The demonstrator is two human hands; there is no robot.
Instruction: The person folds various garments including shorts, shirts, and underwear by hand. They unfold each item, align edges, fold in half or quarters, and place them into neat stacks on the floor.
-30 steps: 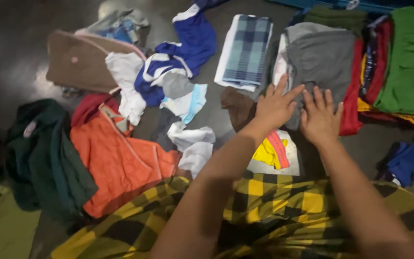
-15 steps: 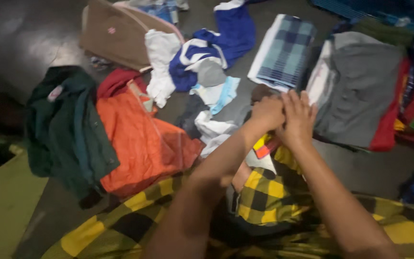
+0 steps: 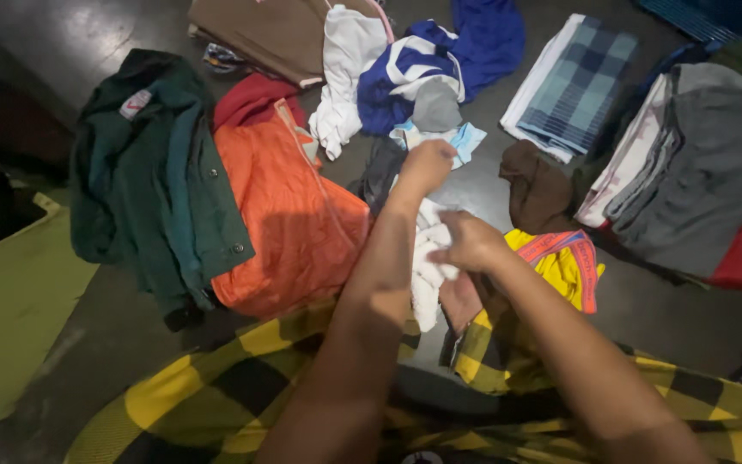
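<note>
My left hand [image 3: 428, 163] reaches forward, its fingers curled down into a light blue cloth [image 3: 467, 139] that lies on a dark grey piece in the middle of the heap. Nearer to me, my right hand [image 3: 471, 244] pinches a crumpled white cloth [image 3: 427, 279] that hangs down between my forearms. A yellow garment with a red strap [image 3: 564, 262] lies just right of my right hand. A brown cloth [image 3: 536, 185] is behind it.
An orange garment [image 3: 289, 215] and a dark green jacket [image 3: 152, 172] lie to the left. A blue and white garment [image 3: 418, 69], a folded plaid cloth [image 3: 573, 86] and a grey folded stack [image 3: 706, 172] are farther off. Yellow-black checked cloth [image 3: 208, 391] covers the near side.
Both hands came away from the grey stack and moved left toward the middle heap. They have parted: the left reaches forward, and the right has taken hold of the white cloth.
</note>
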